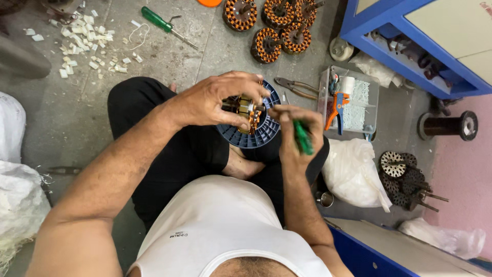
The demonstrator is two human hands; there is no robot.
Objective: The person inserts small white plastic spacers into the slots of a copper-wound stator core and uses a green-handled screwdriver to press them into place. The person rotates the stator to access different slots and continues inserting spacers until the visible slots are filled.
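While left hand (205,102) grips stator (248,110) | right hand (297,131) clasps green tool (302,137) | pliers (297,88), clear box (374,92) nearby

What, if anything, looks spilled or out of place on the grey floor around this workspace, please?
Small white scraps lie scattered loose across the grey concrete floor at upper left, like offcuts. A green-handled screwdriver lies beside them, apart from the clear plastic tool box.

A clear plastic box (348,100) stands on the floor right of the hands, holding white pieces and an orange-and-blue tool. A white plastic bag (353,172) lies just below it. Two more white bags (15,169) sit at the left edge, another (446,238) at lower right.
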